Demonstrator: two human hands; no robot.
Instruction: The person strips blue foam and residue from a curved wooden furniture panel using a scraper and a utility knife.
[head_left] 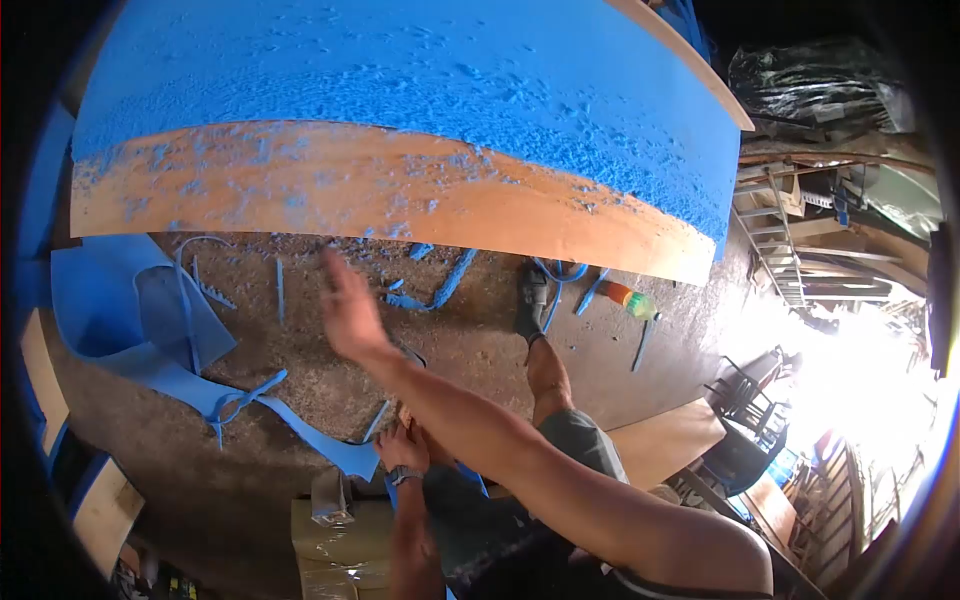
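Note:
My right hand (350, 308) is stretched out over the floor, just short of the near edge of a wooden board (400, 185). Its fingers look extended with nothing in them, slightly blurred. Blue foam sheet (430, 60) covers the board's far part, and blue crumbs lie along the bare wood strip. My left hand (403, 450), with a watch at the wrist, is low near my lap. Its fingers curl around something small and tan that I cannot make out. A long blue foam offcut (320, 440) ends beside this hand.
Blue strips (455, 280) and crumbs litter the concrete floor (480, 350). A bottle (640, 305) lies near my foot (530, 300). A taped cardboard box (340, 550) is at the bottom. A dark chair (745, 450), a ladder (775, 240) and stacked materials line the right side.

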